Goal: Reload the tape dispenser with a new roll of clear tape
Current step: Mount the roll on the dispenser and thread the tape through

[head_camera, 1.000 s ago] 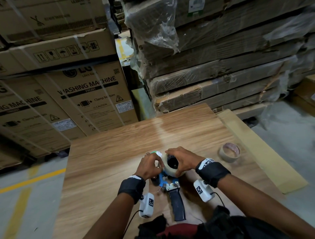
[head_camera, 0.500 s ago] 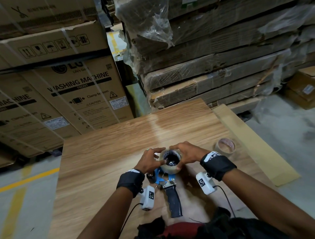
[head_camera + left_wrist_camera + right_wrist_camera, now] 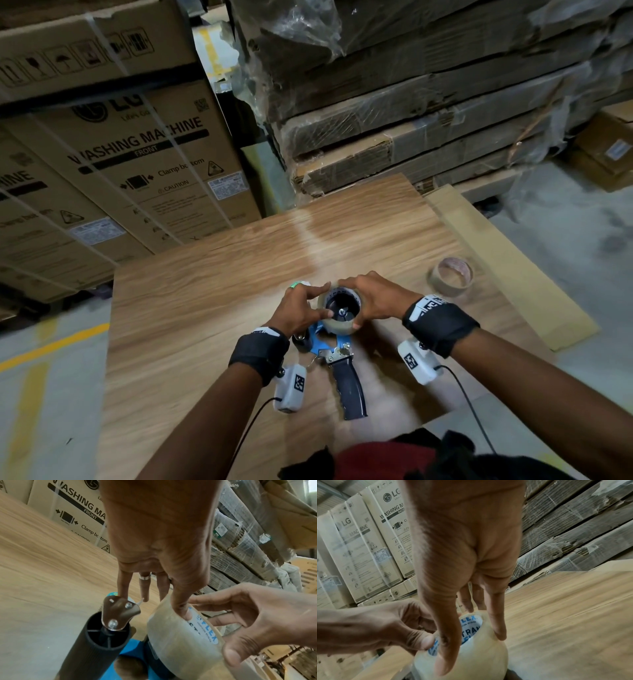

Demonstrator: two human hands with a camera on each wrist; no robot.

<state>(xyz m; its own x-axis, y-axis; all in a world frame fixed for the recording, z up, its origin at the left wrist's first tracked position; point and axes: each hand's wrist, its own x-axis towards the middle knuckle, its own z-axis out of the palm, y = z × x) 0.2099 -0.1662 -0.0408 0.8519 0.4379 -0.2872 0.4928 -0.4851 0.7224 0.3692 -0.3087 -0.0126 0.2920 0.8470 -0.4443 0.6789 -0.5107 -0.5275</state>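
Pressing the new roll of clear tape (image 3: 339, 310) down onto the dispenser's hub, I am curling the fingers of my right hand (image 3: 375, 301) around its far and right side, thumb on the near rim, while my left hand (image 3: 301, 308) is pinching the left edge of the roll between thumb and forefinger, the other fingers spread loosely toward the table. In the left wrist view the roll (image 3: 181, 635) is sitting over the blue frame, just beside the black ribbed roller (image 3: 96, 639) and its metal plate (image 3: 118, 612). The tape dispenser (image 3: 337, 356) is lying flat on the wooden table (image 3: 205, 308), its black handle pointing back toward me. I judge the roll is nearly seated but not yet pushed fully home, so I am wanting even pressure on both rims, keeping the core square to the hub rather than tilted, and I should check that the tape will unwind toward the roller, sticky side facing out. Well apart on the right, a nearly spent roll (image 3: 450, 275) is resting on the table.
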